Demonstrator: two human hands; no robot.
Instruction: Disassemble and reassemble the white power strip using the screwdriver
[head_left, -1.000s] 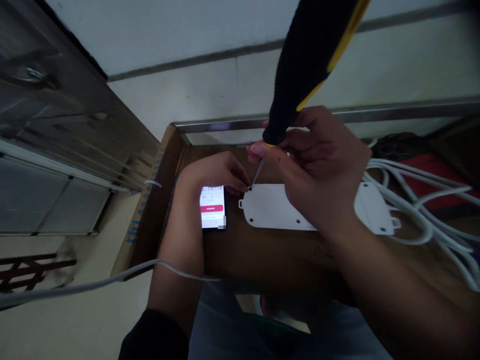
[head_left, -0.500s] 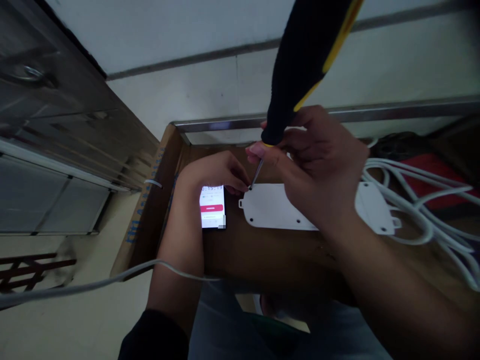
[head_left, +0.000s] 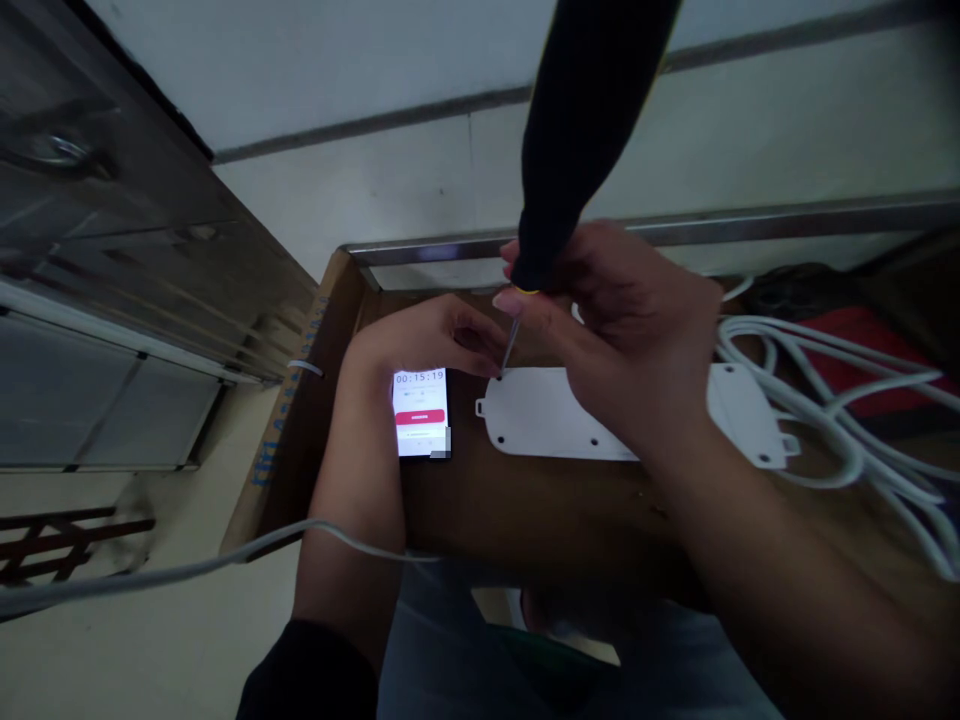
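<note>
My right hand (head_left: 622, 320) is closed around a dark screwdriver (head_left: 585, 130) with a thin metal shaft. The screwdriver stands nearly upright, slightly tilted, its tip at the upper left corner hole of a white power strip (head_left: 532, 410). That strip lies with its screw-holed back facing up, partly covered by my right hand and forearm. Beside the screwdriver tip, my left hand (head_left: 442, 335) has its fingers bent and drawn together at the strip's corner; whatever lies between the fingertips is hidden.
A lit phone (head_left: 420, 420) showing a timer lies beside my left forearm. Coiled white cable (head_left: 825, 400) runs right of the strip, near a red item (head_left: 855, 345). The wooden desk has a raised left side (head_left: 292, 400) and a metal rail (head_left: 450, 250) behind.
The screwdriver handle has swung left and become more upright, turning so its yellow stripe is mostly out of sight. My right hand has shifted slightly left; my left hand stays at the corner.
</note>
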